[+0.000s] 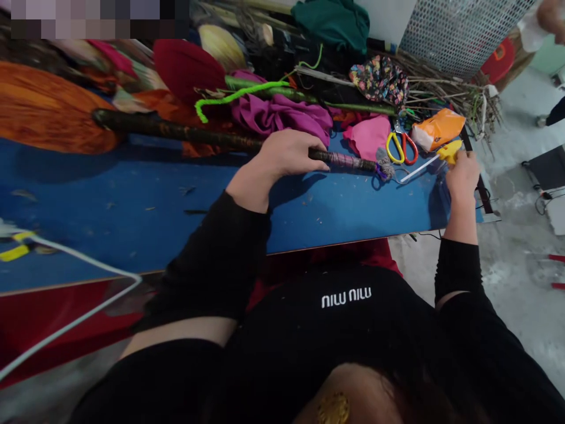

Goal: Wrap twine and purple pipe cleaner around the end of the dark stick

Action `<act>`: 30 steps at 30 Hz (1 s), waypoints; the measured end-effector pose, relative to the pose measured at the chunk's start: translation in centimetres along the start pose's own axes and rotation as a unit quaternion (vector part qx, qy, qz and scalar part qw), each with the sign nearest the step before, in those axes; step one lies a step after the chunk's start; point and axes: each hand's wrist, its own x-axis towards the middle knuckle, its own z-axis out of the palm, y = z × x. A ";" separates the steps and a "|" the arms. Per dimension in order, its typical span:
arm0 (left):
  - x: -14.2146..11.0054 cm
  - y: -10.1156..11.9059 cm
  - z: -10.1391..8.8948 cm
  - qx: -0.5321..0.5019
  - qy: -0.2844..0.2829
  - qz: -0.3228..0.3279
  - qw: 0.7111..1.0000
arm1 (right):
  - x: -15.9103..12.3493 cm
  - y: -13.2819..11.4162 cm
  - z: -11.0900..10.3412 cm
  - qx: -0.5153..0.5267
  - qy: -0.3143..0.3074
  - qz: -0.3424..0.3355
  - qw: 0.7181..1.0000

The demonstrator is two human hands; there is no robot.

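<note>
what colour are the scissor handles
One yellow, one red on the scissors, in the head view.

Left hand (292, 154) gripping stick (189, 131), right hand (463, 174) holding yellow tool (449, 152)

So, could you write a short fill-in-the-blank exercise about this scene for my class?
1. The left hand grips a long, dark, round stick over the flat tabletop, coloured ____.
2. The right hand holds a small plastic tool coloured ____.
3. The metal scissors have one yellow handle and one ____ handle.
Missing words: blue; yellow; red.
</note>
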 end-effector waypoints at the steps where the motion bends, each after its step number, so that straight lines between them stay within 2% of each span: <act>1: -0.1 0.1 0.0 0.001 0.000 -0.001 1.000 | -0.4 0.0 -0.1 -0.001 0.005 0.000 1.000; 4: -0.4 0.3 -0.1 0.004 0.003 -0.008 1.000 | -2.5 -0.6 -0.7 0.027 0.070 -0.006 0.997; 7: -0.7 0.5 -0.2 0.000 0.013 -0.004 1.000 | -4.9 -2.4 -1.0 0.125 0.119 -0.071 0.982; 11: -1.1 0.8 -0.5 -0.023 0.054 -0.009 0.998 | -5.4 -6.1 0.5 0.211 0.032 -0.213 0.953; 14: -1.2 1.1 -0.8 -0.019 0.061 -0.023 0.998 | -3.4 -8.2 2.4 0.210 -0.023 -0.255 0.944; 18: -1.1 0.9 -1.0 -0.029 0.043 -0.033 0.998 | -1.6 -9.0 3.2 0.208 -0.058 -0.248 0.944; 21: -0.9 0.3 -0.9 -0.055 0.021 -0.015 0.998 | -2.4 -8.5 2.0 0.260 -0.053 -0.221 0.939; 24: -0.7 -0.5 -0.7 -0.076 0.022 -0.004 0.997 | -3.9 -8.1 1.1 0.359 -0.067 -0.182 0.913; 27: -0.7 -0.7 -0.7 -0.105 0.052 -0.002 0.993 | -4.6 -8.2 1.2 0.453 -0.074 -0.147 0.876; 30: -1.3 1.0 -1.0 -0.203 0.140 0.022 0.969 | -4.8 -8.9 1.6 0.522 -0.048 -0.117 0.843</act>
